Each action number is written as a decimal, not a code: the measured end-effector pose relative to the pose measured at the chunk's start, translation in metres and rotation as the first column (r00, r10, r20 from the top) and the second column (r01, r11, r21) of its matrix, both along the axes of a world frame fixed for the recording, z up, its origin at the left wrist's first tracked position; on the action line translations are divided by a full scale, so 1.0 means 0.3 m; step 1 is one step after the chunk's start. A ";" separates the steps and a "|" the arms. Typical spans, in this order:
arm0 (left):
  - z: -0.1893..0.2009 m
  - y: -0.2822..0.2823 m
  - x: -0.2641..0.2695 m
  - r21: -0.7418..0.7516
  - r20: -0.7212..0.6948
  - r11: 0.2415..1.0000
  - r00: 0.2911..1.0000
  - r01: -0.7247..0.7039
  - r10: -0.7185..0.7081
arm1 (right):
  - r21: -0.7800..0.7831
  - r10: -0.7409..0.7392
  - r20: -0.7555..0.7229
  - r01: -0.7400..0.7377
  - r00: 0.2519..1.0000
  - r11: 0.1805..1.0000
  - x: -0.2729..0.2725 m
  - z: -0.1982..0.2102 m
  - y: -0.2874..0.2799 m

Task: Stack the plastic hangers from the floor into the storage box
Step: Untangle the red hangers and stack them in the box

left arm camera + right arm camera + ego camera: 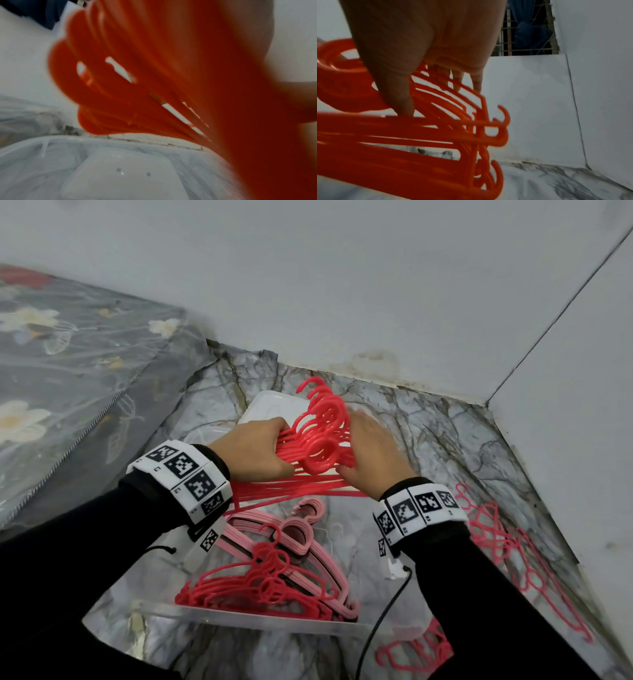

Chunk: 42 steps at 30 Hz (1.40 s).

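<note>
Gripping a red bundle of hangers from both sides above the clear box, the left hand curls round the shoulders, the right hand clasps the other side. Thin, smooth, springy rods, probably light but prone to fan and snag; hold near the necks. More hangers lie on the marble floor.

The scene is viewed from the head camera, above, angled down toward a floor corner. Both wrist views are taken at very close range, along each hand. The bundle of red hangers is shared by all three views, blurred across the left wrist frame and at lower left of the right wrist frame.
</note>
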<state>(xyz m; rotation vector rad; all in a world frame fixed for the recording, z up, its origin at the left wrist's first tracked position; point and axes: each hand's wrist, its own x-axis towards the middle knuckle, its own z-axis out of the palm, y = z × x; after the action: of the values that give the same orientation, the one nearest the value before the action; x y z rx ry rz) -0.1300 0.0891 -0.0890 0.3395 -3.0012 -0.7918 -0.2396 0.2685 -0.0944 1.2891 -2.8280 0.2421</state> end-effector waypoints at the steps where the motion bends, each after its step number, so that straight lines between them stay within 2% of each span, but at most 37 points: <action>1: -0.002 0.001 0.003 0.023 0.015 1.000 1.000 0.017 -0.017 | -0.009 -0.005 0.013 0.005 1.000 1.000 -0.003 -0.007 0.003; 6: -0.002 -0.004 0.015 0.149 0.053 0.987 0.996 0.061 -0.070 | 0.007 0.027 0.001 -0.027 1.000 1.000 -0.008 -0.023 0.026; 8: -0.004 -0.007 0.019 0.131 0.068 0.989 0.994 0.072 -0.081 | -0.043 0.048 0.012 -0.048 0.999 0.998 0.000 -0.021 0.023; 12: -0.012 -0.017 0.026 -0.146 0.118 0.983 0.988 0.112 -0.095 | 0.030 0.069 -0.036 -0.068 0.997 0.997 0.022 -0.016 0.013; 15: -0.023 -0.017 0.028 -0.381 0.116 0.918 0.990 0.114 -0.075 | 0.047 0.109 0.004 -0.109 0.994 0.993 0.049 -0.025 -0.011; 17: -0.041 -0.002 0.025 -0.463 0.123 0.878 0.990 0.121 -0.071 | 0.087 0.131 0.003 -0.131 0.991 0.988 0.065 -0.038 -0.027; 22: -0.080 0.034 0.009 -0.377 0.156 0.917 0.985 0.133 -0.079 | 0.197 0.081 -0.109 -0.058 0.991 0.979 0.093 -0.069 -0.038; 25: -0.090 0.067 -0.008 -0.270 0.074 0.950 0.987 0.154 -0.139 | 0.205 0.084 -0.099 -0.062 0.991 0.977 0.120 -0.083 -0.037; 29: -0.096 0.076 -0.045 -0.234 0.063 0.947 0.975 0.220 -0.211 | 0.156 0.029 -0.050 -0.021 0.998 0.988 0.098 -0.081 -0.008; 34: -0.106 0.035 -0.075 -0.413 0.231 0.870 0.955 0.269 -0.186 | 0.120 -0.092 0.039 0.087 0.995 0.989 0.059 -0.077 0.040; 37: -0.114 0.049 -0.112 -0.485 0.307 0.807 0.930 0.336 -0.203 | 0.163 -0.149 0.167 0.122 0.975 0.979 0.056 -0.087 0.055; 39: -0.133 0.064 -0.140 -0.471 0.361 0.802 0.910 0.367 -0.205 | 0.204 -0.182 0.238 0.134 0.954 0.970 0.055 -0.100 0.061; 42: -0.182 0.074 -0.177 -0.417 0.415 0.824 0.887 0.384 -0.204 | 0.214 -0.206 0.262 0.151 0.943 0.965 0.044 -0.134 0.069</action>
<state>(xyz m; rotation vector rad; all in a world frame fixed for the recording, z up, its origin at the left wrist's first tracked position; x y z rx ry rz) -0.1832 0.1113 -0.1435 -0.0202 -3.4930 0.0803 -0.2263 0.2892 -0.1346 1.0906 -3.2608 0.1629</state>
